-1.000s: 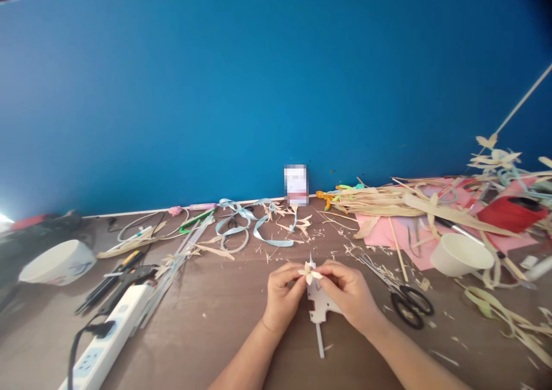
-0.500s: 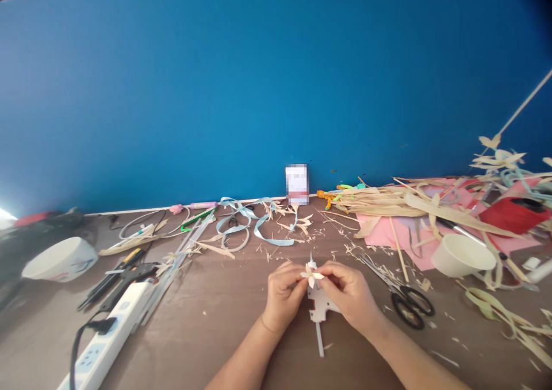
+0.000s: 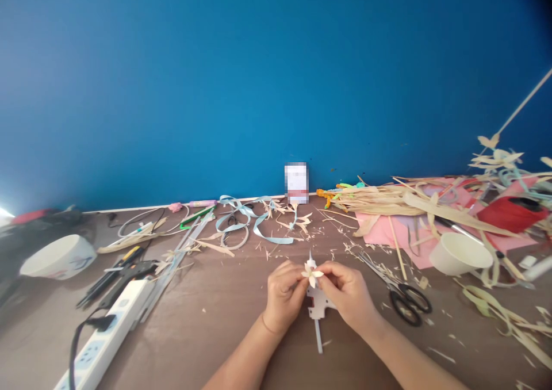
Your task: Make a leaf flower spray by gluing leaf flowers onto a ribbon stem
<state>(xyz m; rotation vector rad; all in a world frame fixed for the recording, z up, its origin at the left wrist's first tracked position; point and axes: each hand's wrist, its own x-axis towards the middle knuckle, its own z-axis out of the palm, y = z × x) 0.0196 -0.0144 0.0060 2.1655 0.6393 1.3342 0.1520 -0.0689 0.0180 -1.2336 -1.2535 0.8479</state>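
Note:
A small pale flower [image 3: 312, 274] with pointed petals, apparently of dried husk, is pinched between both hands near the front middle of the table. My left hand [image 3: 282, 295] has thumb and forefinger closed on its left petals. On the opposite side, my right hand [image 3: 351, 292] grips a petal with its fingertips. Directly beneath lies a white glue gun [image 3: 318, 309], nozzle pointing away, with a glue stick [image 3: 318, 337] sticking out of its back end. My right hand covers part of the gun.
Black-handled scissors [image 3: 409, 304] lie to the right, near a white cup [image 3: 461, 253] and a heap of husk strips [image 3: 379, 199]. Leftward are a power strip [image 3: 107, 335], a black glue gun [image 3: 131, 275] and a white bowl [image 3: 60, 257]. Blue ribbon [image 3: 271, 239] curls at the back.
The view has shifted very slightly. Both hands keep their pinch on the flower, which looks turned a little.

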